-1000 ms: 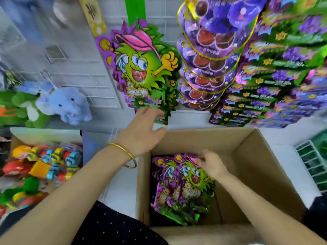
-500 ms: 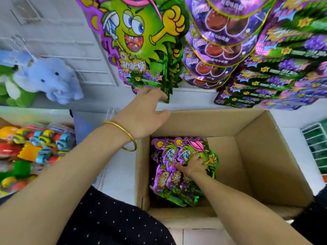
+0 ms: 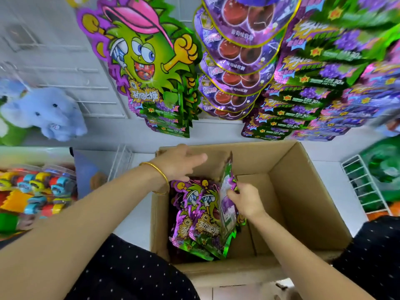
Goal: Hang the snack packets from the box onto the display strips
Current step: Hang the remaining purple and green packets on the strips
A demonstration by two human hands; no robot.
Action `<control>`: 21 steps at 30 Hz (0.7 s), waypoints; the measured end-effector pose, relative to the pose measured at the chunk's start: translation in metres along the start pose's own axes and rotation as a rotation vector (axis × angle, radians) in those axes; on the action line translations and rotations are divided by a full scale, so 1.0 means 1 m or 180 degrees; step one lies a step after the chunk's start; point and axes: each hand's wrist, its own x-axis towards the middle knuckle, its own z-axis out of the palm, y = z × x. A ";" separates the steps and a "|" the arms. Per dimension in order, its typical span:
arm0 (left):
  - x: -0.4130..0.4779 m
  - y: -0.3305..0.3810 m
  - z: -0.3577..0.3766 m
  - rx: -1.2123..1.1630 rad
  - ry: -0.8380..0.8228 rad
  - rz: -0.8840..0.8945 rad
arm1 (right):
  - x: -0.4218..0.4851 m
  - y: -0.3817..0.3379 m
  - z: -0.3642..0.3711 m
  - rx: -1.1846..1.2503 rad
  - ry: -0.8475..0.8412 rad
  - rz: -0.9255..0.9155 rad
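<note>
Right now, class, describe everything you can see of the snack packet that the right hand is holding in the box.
The held packet looks like glossy foil with a jagged green and purple outline. It stands on edge, nearly upright, its pale printed back showing. The right hand pinches its middle. Its lower end sits inside the cardboard box, against the stack of like packets.
</note>
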 end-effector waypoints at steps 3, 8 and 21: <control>-0.009 0.012 0.011 -0.1151 -0.0466 -0.0550 | -0.015 -0.022 -0.018 0.0675 -0.0155 -0.0631; -0.013 0.017 0.018 -0.1578 -0.0643 -0.0371 | -0.041 -0.067 -0.026 0.0558 -0.0338 -0.1602; -0.016 -0.017 -0.030 -0.1698 -0.0073 0.0209 | -0.010 -0.096 -0.081 0.1106 0.0319 -0.1367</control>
